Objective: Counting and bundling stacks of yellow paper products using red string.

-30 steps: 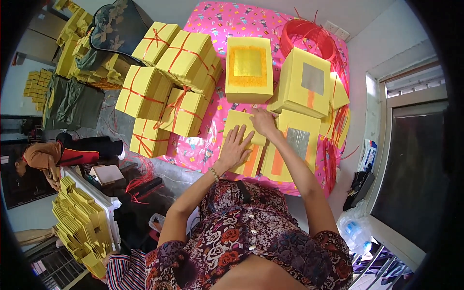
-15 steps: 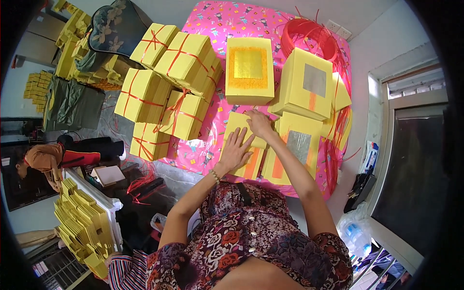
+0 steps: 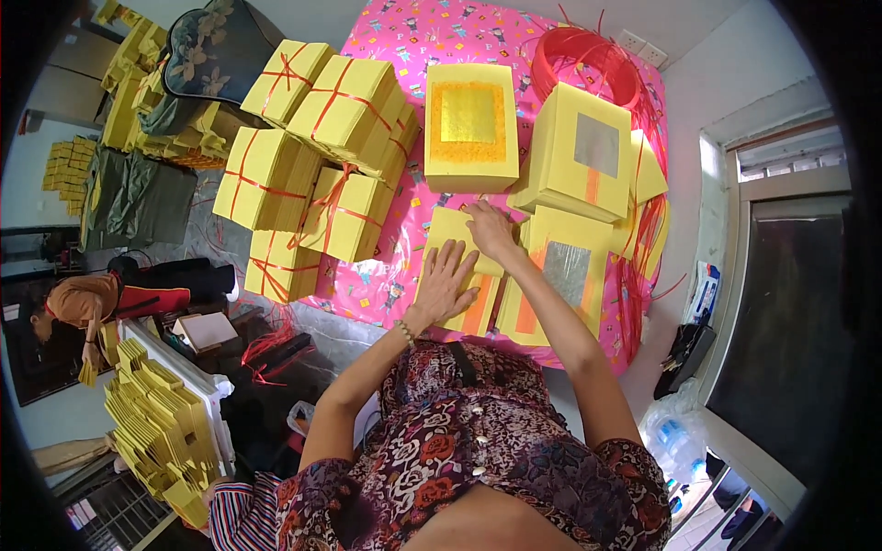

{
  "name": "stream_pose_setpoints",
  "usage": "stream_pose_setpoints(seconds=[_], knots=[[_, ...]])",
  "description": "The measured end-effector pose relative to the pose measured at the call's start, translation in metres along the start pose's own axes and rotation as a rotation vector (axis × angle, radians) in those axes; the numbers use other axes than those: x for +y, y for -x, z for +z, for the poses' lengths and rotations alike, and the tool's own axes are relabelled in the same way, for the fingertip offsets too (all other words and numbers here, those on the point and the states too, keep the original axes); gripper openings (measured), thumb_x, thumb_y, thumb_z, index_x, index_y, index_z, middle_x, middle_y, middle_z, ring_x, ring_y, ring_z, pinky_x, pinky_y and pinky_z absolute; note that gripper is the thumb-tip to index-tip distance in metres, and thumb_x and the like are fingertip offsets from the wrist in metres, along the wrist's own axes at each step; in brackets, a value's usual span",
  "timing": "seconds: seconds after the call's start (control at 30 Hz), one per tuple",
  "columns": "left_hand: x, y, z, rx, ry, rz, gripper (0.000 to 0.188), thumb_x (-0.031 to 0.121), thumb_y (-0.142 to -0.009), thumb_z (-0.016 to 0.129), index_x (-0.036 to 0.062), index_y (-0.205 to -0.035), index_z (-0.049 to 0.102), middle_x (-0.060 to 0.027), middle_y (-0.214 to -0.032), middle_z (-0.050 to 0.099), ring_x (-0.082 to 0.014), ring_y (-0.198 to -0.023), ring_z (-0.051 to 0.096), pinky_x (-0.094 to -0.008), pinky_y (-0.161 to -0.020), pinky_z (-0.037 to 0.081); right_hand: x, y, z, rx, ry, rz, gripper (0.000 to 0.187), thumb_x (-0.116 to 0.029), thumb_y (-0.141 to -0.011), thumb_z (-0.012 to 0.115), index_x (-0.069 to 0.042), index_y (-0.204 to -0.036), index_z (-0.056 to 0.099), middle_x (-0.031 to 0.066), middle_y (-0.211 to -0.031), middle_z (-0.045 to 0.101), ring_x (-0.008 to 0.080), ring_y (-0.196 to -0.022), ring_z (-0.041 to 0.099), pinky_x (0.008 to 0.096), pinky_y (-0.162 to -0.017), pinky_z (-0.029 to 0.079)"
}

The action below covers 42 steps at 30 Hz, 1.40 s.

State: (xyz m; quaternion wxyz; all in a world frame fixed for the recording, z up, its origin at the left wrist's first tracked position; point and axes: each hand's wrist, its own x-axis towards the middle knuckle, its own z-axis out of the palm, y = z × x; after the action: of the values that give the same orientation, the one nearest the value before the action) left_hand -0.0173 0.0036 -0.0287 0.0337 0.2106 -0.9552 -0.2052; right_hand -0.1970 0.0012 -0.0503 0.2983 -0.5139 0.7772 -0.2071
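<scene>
My left hand (image 3: 446, 283) lies flat with fingers spread on a low stack of yellow paper sheets (image 3: 459, 266) with an orange stripe, on the pink patterned table cover (image 3: 386, 275). My right hand (image 3: 489, 230) rests on the far end of the top yellow sheet, fingers curled over its edge. Right of it lies another yellow stack with a silver square (image 3: 562, 275). Beyond stand a stack with a gold square (image 3: 470, 124) and a tilted stack with a silver square (image 3: 583, 151).
Several yellow bundles tied with red string (image 3: 317, 165) are piled at the left of the cover. A coil of red string (image 3: 588, 55) lies at the back. Folded yellow papers (image 3: 161, 432) stand on a rack at lower left. Another person (image 3: 78, 308) crouches at far left.
My right hand has slid slightly forward and left along the top sheet. My left hand stays pressed on the stack.
</scene>
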Motion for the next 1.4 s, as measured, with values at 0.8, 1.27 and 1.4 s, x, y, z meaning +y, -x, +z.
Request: stream_pose_setpoints(seconds=[0.8, 1.27, 1.4], knots=[[-0.007, 0.010, 0.005, -0.002, -0.017, 0.016, 0.074, 0.054, -0.077, 0.054, 0.0131, -0.136, 0.037, -0.0218, -0.134, 0.035, -0.0395, -0.128, 0.027, -0.0530, -0.105, 0.022, -0.022, 0.071, -0.016, -0.255, 0.239, 0.086, 0.025, -0.008, -0.080, 0.058, 0.003, -0.102, 0.053, 0.0216, -0.103, 0.057, 0.0360, -0.097, 0.058, 0.0425, -0.078, 0.049], [-0.037, 0.029, -0.004, -0.088, -0.072, -0.039, 0.079, 0.057, -0.080, 0.048, 0.0145, -0.143, 0.025, -0.0176, -0.149, 0.017, -0.0372, -0.137, 0.012, -0.0493, -0.110, 0.016, -0.016, 0.070, 0.003, -0.246, 0.254, 0.104, 0.031, -0.020, -0.083, 0.063, 0.002, -0.103, 0.054, 0.0215, -0.103, 0.057, 0.0349, -0.094, 0.060, 0.0409, -0.077, 0.051], [-0.035, 0.029, -0.005, -0.114, -0.096, -0.034, 0.080, 0.057, -0.080, 0.048, 0.0148, -0.144, 0.023, -0.0177, -0.149, 0.016, -0.0370, -0.138, 0.011, -0.0509, -0.110, 0.014, -0.011, 0.065, 0.010, -0.213, 0.256, 0.135, 0.037, -0.027, -0.083, 0.063, 0.002, -0.103, 0.053, 0.0216, -0.103, 0.056, 0.0359, -0.095, 0.059, 0.0416, -0.078, 0.050]])
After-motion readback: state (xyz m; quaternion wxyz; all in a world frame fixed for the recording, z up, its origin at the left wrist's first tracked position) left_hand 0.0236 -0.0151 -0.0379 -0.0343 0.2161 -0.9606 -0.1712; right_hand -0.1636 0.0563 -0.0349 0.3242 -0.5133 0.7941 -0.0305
